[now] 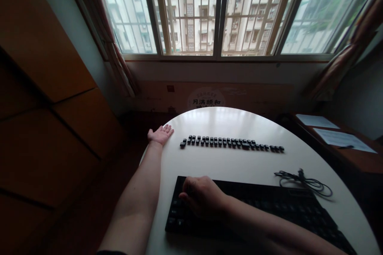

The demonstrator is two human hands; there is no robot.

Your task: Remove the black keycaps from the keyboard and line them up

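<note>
A black keyboard (269,199) lies on the white round table (215,163), close to me, with keycaps still seen on much of it. My right hand (203,194) is over its upper left part, fingers curled together; whatever they grip is hidden from view. Beyond the keyboard, several loose black keycaps (224,142) stand in two rows across the table. To the left of those rows, my left hand (160,133) rests palm up at the table's left edge, fingers spread and holding nothing.
A coiled black cable (308,182) lies right of the keyboard's far edge. Papers (344,139) and a pen (346,147) sit on a brown surface at the right. Wooden cabinets (72,127) stand left, and a barred window (218,12) is ahead.
</note>
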